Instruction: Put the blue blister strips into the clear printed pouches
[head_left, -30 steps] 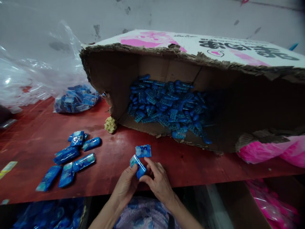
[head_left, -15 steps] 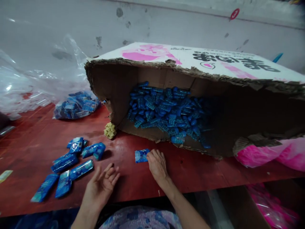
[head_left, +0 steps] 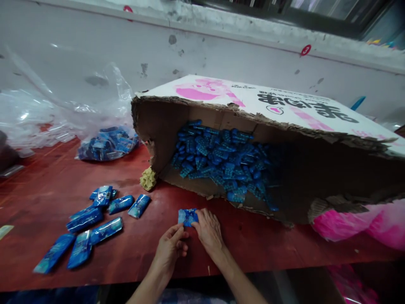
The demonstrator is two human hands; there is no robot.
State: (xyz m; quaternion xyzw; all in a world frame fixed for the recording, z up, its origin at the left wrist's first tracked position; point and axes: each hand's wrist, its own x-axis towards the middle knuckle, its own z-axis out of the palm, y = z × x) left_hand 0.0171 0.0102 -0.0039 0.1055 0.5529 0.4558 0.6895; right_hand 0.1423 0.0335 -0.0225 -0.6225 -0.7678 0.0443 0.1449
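Toward the table's (head_left: 284, 245) left edge lie our finished blue packets (head_left: 91, 219), scattered flat. At the front edge, near the middle, our left hand (head_left: 169, 249) pinches the near side of a small blue sachet (head_left: 187, 216) while our right hand (head_left: 207, 230) presses fingers on its right end. We judge this the pick-up step; next needs a firm two-handed grip. Farther right, the torn carton (head_left: 268, 147) holds more blue pieces.
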